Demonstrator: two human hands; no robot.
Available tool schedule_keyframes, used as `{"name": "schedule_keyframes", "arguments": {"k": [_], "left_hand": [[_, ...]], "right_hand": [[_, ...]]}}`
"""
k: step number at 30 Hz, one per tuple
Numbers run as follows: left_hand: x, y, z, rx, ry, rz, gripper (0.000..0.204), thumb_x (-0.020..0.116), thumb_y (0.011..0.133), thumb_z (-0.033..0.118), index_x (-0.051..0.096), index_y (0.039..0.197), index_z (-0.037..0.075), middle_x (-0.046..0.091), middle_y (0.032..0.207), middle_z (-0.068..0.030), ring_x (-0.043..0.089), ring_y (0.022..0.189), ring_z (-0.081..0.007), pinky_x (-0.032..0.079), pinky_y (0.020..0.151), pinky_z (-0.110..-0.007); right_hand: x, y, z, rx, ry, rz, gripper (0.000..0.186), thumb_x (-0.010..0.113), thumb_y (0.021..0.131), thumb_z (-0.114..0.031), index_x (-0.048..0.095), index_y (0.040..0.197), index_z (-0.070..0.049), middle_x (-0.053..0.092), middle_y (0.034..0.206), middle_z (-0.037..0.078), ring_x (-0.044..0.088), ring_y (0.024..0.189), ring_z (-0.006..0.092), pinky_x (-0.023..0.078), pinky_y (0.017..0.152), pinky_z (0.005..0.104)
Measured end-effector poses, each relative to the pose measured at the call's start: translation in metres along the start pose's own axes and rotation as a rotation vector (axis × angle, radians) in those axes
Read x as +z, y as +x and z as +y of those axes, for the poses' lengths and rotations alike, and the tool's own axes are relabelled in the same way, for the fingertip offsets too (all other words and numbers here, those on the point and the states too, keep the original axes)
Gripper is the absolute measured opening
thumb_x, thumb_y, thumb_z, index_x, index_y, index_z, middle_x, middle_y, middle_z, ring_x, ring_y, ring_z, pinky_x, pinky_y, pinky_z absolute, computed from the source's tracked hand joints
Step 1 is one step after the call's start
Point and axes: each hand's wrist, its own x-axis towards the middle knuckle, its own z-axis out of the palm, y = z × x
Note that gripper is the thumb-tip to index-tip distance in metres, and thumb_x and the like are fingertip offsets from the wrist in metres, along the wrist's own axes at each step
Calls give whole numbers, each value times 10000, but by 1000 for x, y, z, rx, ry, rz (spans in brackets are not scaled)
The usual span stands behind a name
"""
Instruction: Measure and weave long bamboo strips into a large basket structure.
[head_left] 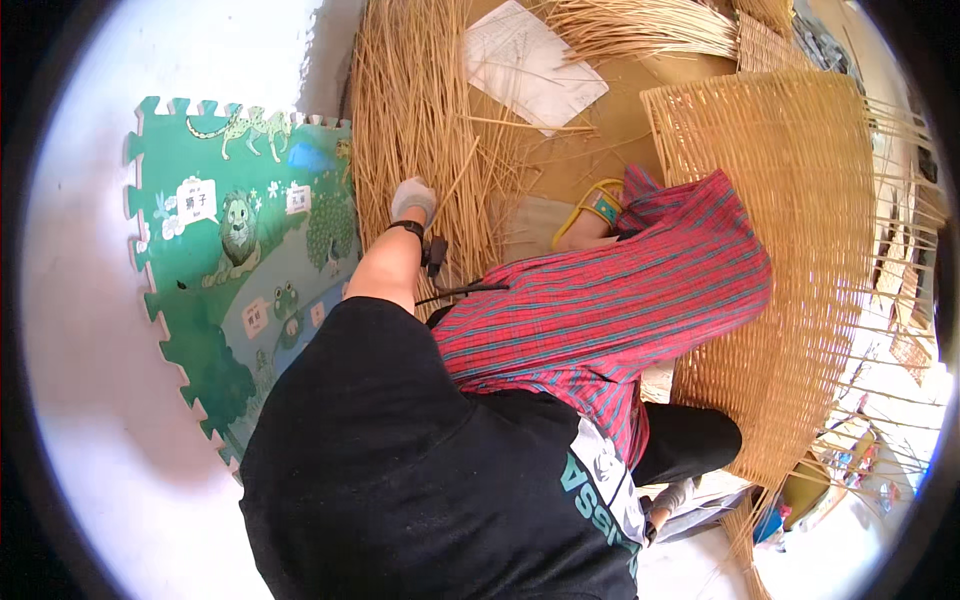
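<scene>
My left hand (pixel 413 197), in a pale grey glove, reaches onto a thick heap of loose straw-coloured strands (pixel 420 90); its fingers are too foreshortened to show whether they grip any. A black wristband and dark cable are at that wrist. Low at the right, partly behind my black shirt, my right hand (pixel 668 500) also looks gloved, its fingers unclear. Red plaid cloth (pixel 600 290) covers much of my legs, with a foot in a yellow-strapped sandal (pixel 598 208) beside it. A large woven panel (pixel 770 250) stands to the right, long unwoven strands sticking out of its far edge.
A green foam puzzle mat (pixel 200 330) with animal pictures is at the left beside a pale surface. A white sheet (pixel 530 60) lies on the tan floor at the top, near more strand bundles (pixel 650 30). Clutter (pixel 820 490) sits at the lower right.
</scene>
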Motion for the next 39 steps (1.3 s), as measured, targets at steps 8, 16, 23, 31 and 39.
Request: {"name": "schedule_keyframes", "arguments": {"k": [8, 16, 23, 31, 39], "left_hand": [[-62, -45, 19, -98, -6, 203, 288, 587, 984, 173, 594, 1269, 126, 656, 1282, -164, 681, 1101, -382, 563, 886, -523], [-74, 32, 32, -36, 219, 144, 245, 580, 980, 208, 687, 1187, 133, 711, 1230, -121, 687, 1131, -343, 573, 906, -468], [-30, 77, -22, 585, 745, 280, 228, 653, 908, 263, 786, 854, 85, 732, 776, -184, 720, 716, -317, 577, 639, -405], [-62, 37, -75, 929, 952, 56, 115, 717, 758, 231, 731, 765, 117, 706, 743, -67, 703, 693, -272, 565, 646, -429], [-156, -49, 18, 24, -1437, -1164, 162, 501, 976, 170, 552, 828, 125, 426, 581, 7, 397, 430, -128, 354, 365, -292]], "right_hand": [[0, 3, -3, 22, -6, -9, 270, 594, 1001, -107, 627, 1252, -14, 690, 1120, 91, 642, 941, 216, 519, 866, 338], [-7, -11, -4, 73, 12, 17, 260, 581, 1009, -106, 626, 1241, 2, 683, 1120, 92, 636, 950, 209, 513, 892, 333], [12, -10, 2, 119, 118, -13, 253, 570, 1017, -106, 624, 1231, 17, 677, 1119, 94, 631, 957, 202, 508, 915, 328], [33, -17, -148, -810, -48, 628, 311, 647, 996, -129, 627, 1295, -46, 675, 1115, 74, 635, 929, 146, 527, 824, 285], [159, -91, -307, -951, -93, 127, 476, 667, 959, -156, 576, 1425, -183, 737, 997, 82, 706, 840, 193, 565, 772, 336]]}}
